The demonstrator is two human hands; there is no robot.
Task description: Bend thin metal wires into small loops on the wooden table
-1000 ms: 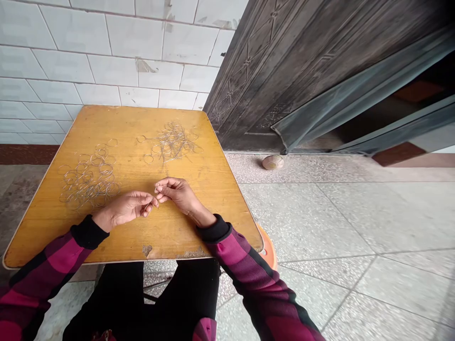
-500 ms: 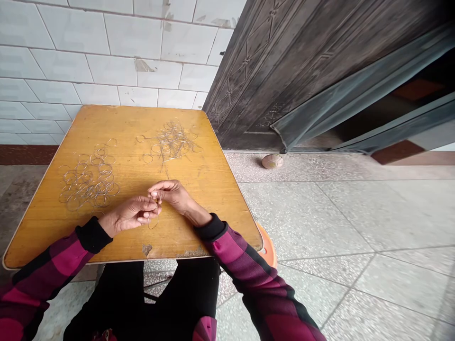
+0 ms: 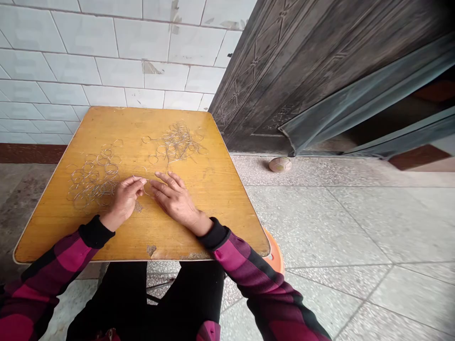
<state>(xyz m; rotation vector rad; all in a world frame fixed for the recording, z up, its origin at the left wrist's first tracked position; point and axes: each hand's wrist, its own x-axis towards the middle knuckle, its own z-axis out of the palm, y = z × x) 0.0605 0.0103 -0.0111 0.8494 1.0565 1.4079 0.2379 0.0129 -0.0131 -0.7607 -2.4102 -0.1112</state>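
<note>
Between thumb and fingers, my left hand (image 3: 124,196) pinches a thin wire ring (image 3: 145,169) just above the wooden table (image 3: 199,203). My right hand (image 3: 177,200) is to the right of it, palm down, its fingers stretched out and spread, the fingertips close to the ring. Whether they touch the ring I cannot tell. Beside my left hand lies a loose pile of wire rings (image 3: 90,182). Farther back, beyond my right hand, is a tangled heap of wire pieces (image 3: 179,142), some with a loop and a straight tail.
A white tiled wall (image 3: 142,38) stands behind the table, with a dark carved door (image 3: 256,94) and a grey-green curtain (image 3: 330,109) to the right. A roundish object (image 3: 280,164) lies on the floor by the door. An orange stool (image 3: 275,251) shows beside the table's right edge.
Both hands have moved forward from near the table's front. My right hand has let go of the wire and spread its fingers; my left still pinches the ring. The view has shifted slightly.
</note>
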